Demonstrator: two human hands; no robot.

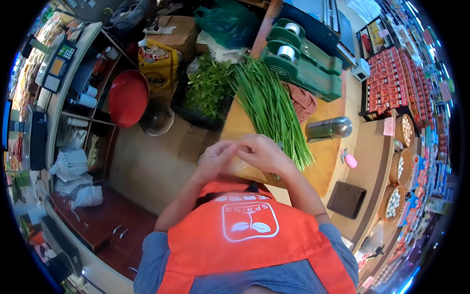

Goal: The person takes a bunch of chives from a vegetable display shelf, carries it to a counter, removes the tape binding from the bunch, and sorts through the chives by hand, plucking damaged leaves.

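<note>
My left hand (pixel 217 158) and my right hand (pixel 260 151) meet in front of the apron, at the near edge of the yellow board (pixel 325 161). Both have their fingers bent and pressed together at the tips. Whatever may be between them is too small and blurred to name. Just beyond my right hand lies a large bundle of long green stalks (pixel 274 108), spread diagonally over the board. A metal cylinder (pixel 329 129) lies to the right of the stalks, and a brownish-pink cloth (pixel 302 102) is partly beneath them.
A black crate (pixel 196 117) of leafy greens stands beyond my left hand. Green tape dispensers (pixel 303 68) are at the board's far end. A red bowl (pixel 129 98) and a yellow bag (pixel 157 63) are at the left. A dark tray (pixel 346 200) lies right, near egg baskets (pixel 393 202).
</note>
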